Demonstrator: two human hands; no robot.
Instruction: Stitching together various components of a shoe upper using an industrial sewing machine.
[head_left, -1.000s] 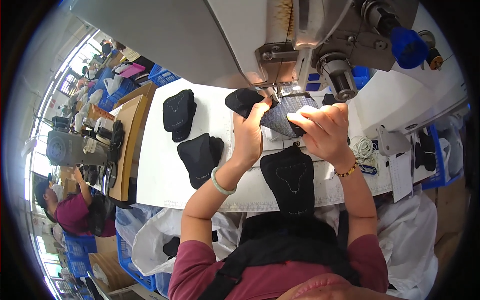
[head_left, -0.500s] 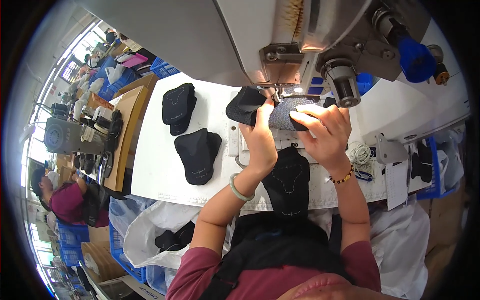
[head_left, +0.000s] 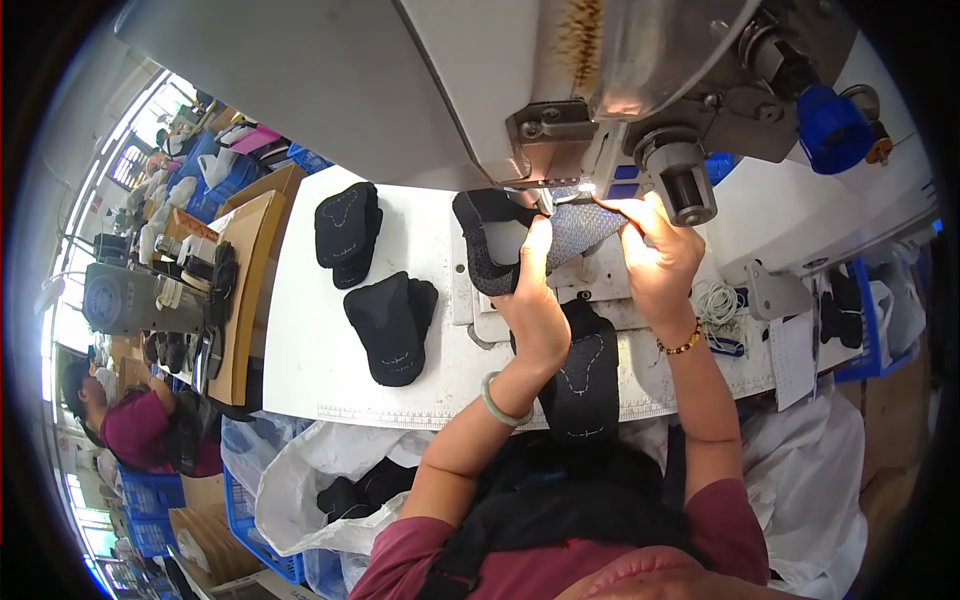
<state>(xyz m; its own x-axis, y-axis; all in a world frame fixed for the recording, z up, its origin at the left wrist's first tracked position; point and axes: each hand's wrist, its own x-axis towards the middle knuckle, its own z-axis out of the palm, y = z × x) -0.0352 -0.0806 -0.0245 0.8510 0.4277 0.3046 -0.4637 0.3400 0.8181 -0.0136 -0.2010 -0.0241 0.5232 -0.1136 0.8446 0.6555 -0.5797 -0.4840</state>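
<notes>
Under the head of a large grey sewing machine [head_left: 450, 90] lies a black fabric shoe upper [head_left: 480, 240], its grey mesh side [head_left: 578, 235] showing. My left hand [head_left: 535, 300] grips its near edge, thumb on top by the machine's foot. My right hand [head_left: 660, 265] pinches the upper's right corner between thumb and forefinger. The needle area is partly hidden. Between my forearms, a stack of black uppers [head_left: 580, 375] with pale stitched lines hangs slightly over the table's front edge. Two more piles, a far one [head_left: 346, 230] and a nearer one [head_left: 388, 330], lie to the left.
Coiled pale cord [head_left: 717, 300] and a small blue tool [head_left: 724, 346] lie right of my right wrist. A white sack [head_left: 300, 480] with black pieces hangs below the table's left front. Another person [head_left: 140, 420] sits far left beside a second machine [head_left: 125, 290].
The upper has been turned and opened out under the machine, showing more grey mesh. My right hand has shifted from its top to its right corner. The camera view has moved slightly.
</notes>
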